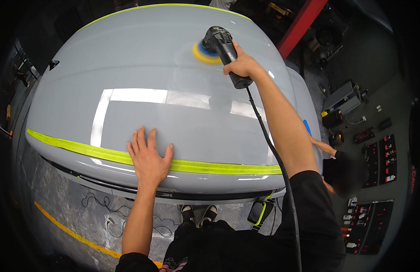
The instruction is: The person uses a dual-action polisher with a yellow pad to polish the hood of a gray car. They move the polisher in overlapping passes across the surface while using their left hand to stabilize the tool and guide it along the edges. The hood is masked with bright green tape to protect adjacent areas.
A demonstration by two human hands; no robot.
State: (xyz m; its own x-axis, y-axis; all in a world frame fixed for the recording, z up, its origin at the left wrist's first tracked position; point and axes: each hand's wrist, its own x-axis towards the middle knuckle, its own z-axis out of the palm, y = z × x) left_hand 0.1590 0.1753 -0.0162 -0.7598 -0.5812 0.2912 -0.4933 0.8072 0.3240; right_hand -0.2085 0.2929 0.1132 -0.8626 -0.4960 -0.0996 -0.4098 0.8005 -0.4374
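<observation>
Grip the likely hefty, rigid polisher [222, 47] by its barrel [228, 56], as in the curled right hand [244, 64], with the left hand [149, 164] splayed, empty.

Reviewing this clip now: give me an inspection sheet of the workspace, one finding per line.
Surface: glossy grey car roof with bright reflections; yellow-green tape along its near edge.
Job's things: black polisher, its yellow pad blurred and apparently on the roof.
Clutter: dark containers by the wall at right.
Hands: right hand grips the polisher; left hand, fingers spread, lies across the tape.
Cables: power cord runs from the polisher's rear past the right arm; loose cables on the floor.
Surroundings: red post, wall-mounted tool boards, co-worker's arm at right, yellow floor line.
</observation>
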